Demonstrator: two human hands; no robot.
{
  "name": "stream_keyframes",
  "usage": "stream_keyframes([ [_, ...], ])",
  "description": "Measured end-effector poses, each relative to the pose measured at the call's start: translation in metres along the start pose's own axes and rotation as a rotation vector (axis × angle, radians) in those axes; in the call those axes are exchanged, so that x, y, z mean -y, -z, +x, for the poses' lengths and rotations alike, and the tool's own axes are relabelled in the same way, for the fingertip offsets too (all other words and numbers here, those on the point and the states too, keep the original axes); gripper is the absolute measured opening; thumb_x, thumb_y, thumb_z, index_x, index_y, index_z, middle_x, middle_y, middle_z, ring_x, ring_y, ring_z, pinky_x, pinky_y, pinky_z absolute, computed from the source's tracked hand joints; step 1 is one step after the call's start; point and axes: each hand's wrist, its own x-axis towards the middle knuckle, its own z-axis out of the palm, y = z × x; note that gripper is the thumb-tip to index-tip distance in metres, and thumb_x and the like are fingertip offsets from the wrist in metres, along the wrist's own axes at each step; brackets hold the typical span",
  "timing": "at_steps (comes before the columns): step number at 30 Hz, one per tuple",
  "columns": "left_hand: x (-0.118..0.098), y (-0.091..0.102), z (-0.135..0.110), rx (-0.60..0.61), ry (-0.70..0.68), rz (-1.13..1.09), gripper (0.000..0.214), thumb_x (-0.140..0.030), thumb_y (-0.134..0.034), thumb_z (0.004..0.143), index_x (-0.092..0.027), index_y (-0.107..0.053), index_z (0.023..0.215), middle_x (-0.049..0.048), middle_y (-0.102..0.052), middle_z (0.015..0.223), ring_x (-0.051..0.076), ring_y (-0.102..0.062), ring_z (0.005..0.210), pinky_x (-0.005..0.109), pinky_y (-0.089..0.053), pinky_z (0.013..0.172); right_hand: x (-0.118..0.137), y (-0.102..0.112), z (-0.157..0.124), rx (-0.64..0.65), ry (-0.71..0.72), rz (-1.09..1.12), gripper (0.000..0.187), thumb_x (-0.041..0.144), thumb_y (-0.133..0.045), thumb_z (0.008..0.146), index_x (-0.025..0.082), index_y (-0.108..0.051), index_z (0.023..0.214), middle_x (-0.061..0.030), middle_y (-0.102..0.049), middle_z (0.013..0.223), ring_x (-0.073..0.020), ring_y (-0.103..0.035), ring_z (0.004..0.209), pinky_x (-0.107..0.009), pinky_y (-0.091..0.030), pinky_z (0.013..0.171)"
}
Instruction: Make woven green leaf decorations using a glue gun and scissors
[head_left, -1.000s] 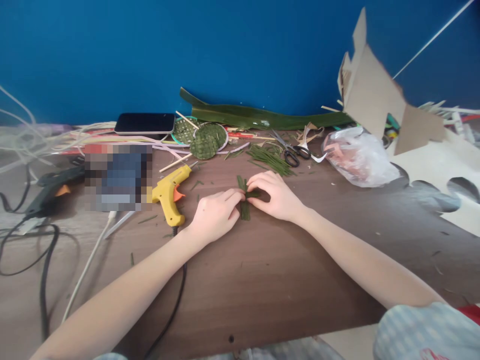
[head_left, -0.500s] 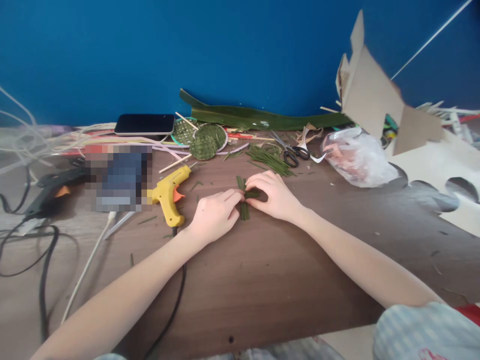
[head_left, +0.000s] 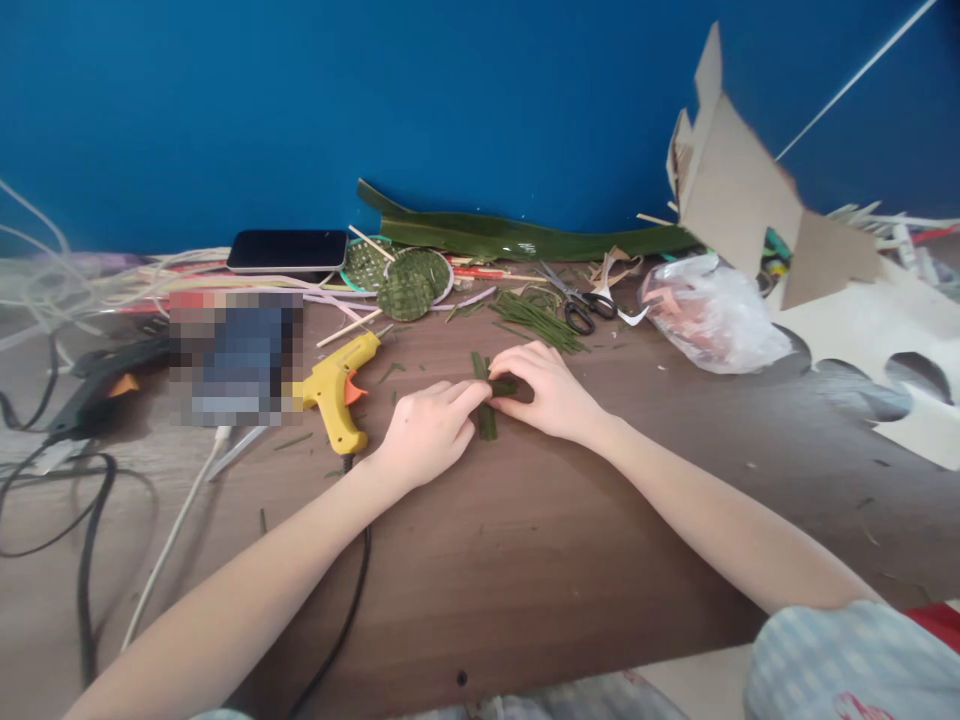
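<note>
Several green leaf strips lie crossed on the table between my hands, some running toward me and others sideways. My left hand has its fingers closed on the left side of the crossing. From the right, my right hand pinches the strips between thumb and fingers, arched over their right ends. The fingertips of both hands meet and cover the middle of the crossing. Just beyond them rests a pile of loose cut leaf strips.
A yellow glue gun lies left of my left hand, its cable running under my forearm. Scissors, woven green discs, a phone and a long leaf line the back. A plastic bag and cut cardboard sit right.
Both hands keep almost the same place on the crossed strips. My left fingertips shift very slightly; the whole view drifts a little to the left.
</note>
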Motion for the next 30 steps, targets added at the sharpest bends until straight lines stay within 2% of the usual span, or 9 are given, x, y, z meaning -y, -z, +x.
stream_keyframes([
  [3,0.001,-0.001,0.001,-0.003,0.021,-0.051,0.027,-0.009,-0.038,0.078,-0.021,-0.05,0.099,0.0015,-0.067,0.092,0.019,-0.061,0.082,0.029,-0.045,0.066,0.001,0.005,0.001,0.044,-0.021,0.035,0.02,0.033,-0.062,0.077,0.022,-0.052,0.09,-0.0051,-0.06,0.103,-0.0229,-0.047,0.098,-0.037,-0.034,0.082],
  [6,0.003,-0.002,0.002,-0.021,0.007,-0.134,0.028,-0.006,-0.037,0.076,-0.02,-0.049,0.098,0.0028,-0.066,0.096,0.019,-0.058,0.087,0.031,-0.046,0.076,0.003,0.012,0.002,0.122,-0.039,0.061,0.036,0.04,-0.069,0.068,0.022,-0.048,0.092,-0.0048,-0.058,0.105,-0.023,-0.046,0.099,-0.038,-0.036,0.083],
  [10,0.005,-0.002,0.004,-0.04,-0.004,-0.222,0.031,-0.003,-0.037,0.073,-0.018,-0.047,0.097,0.005,-0.063,0.099,0.019,-0.054,0.091,0.032,-0.045,0.081,0.009,0.018,0.002,0.21,-0.011,-0.023,0.051,0.048,-0.075,0.057,0.022,-0.044,0.088,-0.0069,-0.053,0.111,-0.0256,-0.045,0.102,-0.04,-0.036,0.084],
  [13,0.006,-0.001,0.005,-0.031,0.013,-0.247,0.03,-0.003,-0.037,0.072,-0.017,-0.048,0.095,0.0057,-0.061,0.095,0.02,-0.053,0.091,0.032,-0.044,0.08,0.013,0.018,0.002,0.239,0.018,-0.078,0.05,0.048,-0.075,0.057,0.021,-0.045,0.087,-0.0075,-0.052,0.111,-0.0267,-0.045,0.102,-0.04,-0.037,0.083],
  [17,0.005,-0.001,0.006,-0.025,0.04,-0.254,0.029,-0.003,-0.037,0.071,-0.017,-0.048,0.094,0.0055,-0.06,0.093,0.02,-0.052,0.092,0.034,-0.042,0.082,0.014,0.018,0.003,0.239,0.049,-0.048,0.037,0.041,-0.072,0.065,0.021,-0.05,0.087,-0.0063,-0.053,0.106,-0.025,-0.045,0.1,-0.04,-0.037,0.085],
  [22,0.005,-0.002,0.008,-0.037,0.056,-0.237,0.025,-0.006,-0.038,0.075,-0.018,-0.05,0.093,0.0053,-0.06,0.092,0.021,-0.051,0.094,0.035,-0.04,0.086,0.011,0.02,0.004,0.137,0.076,0.1,0.009,0.028,-0.057,0.081,0.02,-0.055,0.079,-0.0047,-0.056,0.093,-0.0192,-0.049,0.09,-0.036,-0.039,0.084],
  [25,0.005,-0.001,0.008,-0.034,0.036,-0.212,0.024,-0.007,-0.038,0.076,-0.018,-0.051,0.094,0.0061,-0.061,0.092,0.021,-0.051,0.096,0.036,-0.039,0.086,0.011,0.019,0.006,0.013,0.024,0.175,0.011,0.024,-0.052,0.084,0.02,-0.054,0.074,-0.0031,-0.057,0.081,-0.0164,-0.051,0.08,-0.032,-0.041,0.076],
  [30,0.004,0.001,0.006,-0.025,-0.026,-0.152,0.026,-0.009,-0.037,0.078,-0.019,-0.053,0.096,0.0076,-0.062,0.095,0.022,-0.05,0.098,0.038,-0.039,0.087,0.012,0.014,0.009,-0.119,-0.17,0.264,0.011,0.026,-0.052,0.082,0.019,-0.054,0.074,-0.0012,-0.06,0.074,-0.0147,-0.054,0.069,-0.029,-0.042,0.066],
])
